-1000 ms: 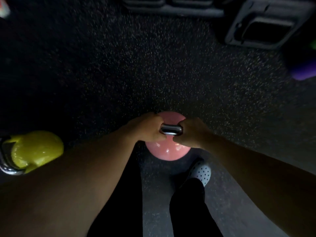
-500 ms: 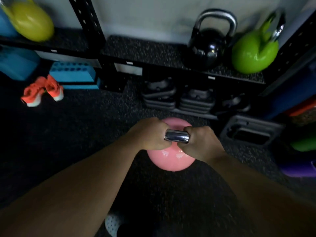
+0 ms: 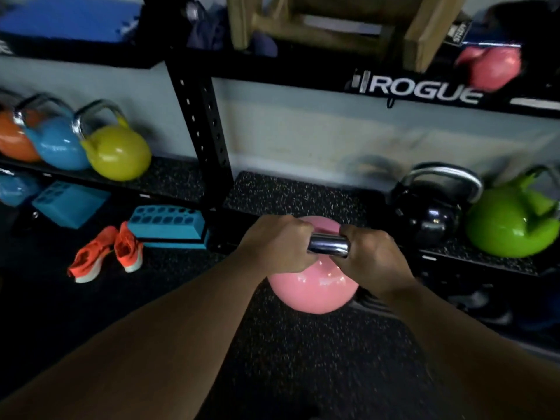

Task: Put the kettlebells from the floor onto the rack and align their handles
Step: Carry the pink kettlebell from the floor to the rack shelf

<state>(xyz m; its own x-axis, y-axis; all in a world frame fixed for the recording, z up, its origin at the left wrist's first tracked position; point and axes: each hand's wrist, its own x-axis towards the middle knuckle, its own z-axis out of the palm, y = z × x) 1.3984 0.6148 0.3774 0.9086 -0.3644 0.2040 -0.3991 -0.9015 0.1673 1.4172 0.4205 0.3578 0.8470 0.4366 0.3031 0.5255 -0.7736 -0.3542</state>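
Observation:
A pink kettlebell (image 3: 313, 291) with a chrome handle hangs in the air in front of the black rack (image 3: 200, 122). My left hand (image 3: 277, 245) grips the left end of the handle and my right hand (image 3: 371, 257) grips the right end. Just beyond it lies the low rack shelf (image 3: 291, 195) with a speckled mat. On that shelf to the right stand a black kettlebell (image 3: 430, 213) and a green kettlebell (image 3: 512, 224), which leans over. The left bay holds an orange kettlebell (image 3: 13, 137), a blue kettlebell (image 3: 59, 144) and a yellow kettlebell (image 3: 118, 151).
Orange shoes (image 3: 104, 253) and blue foam blocks (image 3: 166, 224) lie on the floor under the left shelf. Dark weights sit below the right shelf. The upper shelf carries a wooden frame (image 3: 333, 22) and another pink kettlebell (image 3: 491, 66). A black upright post divides the bays.
The pink kettlebell has come up off the floor in both hands and moved toward the rack. My view has lifted from the floor to the shelves.

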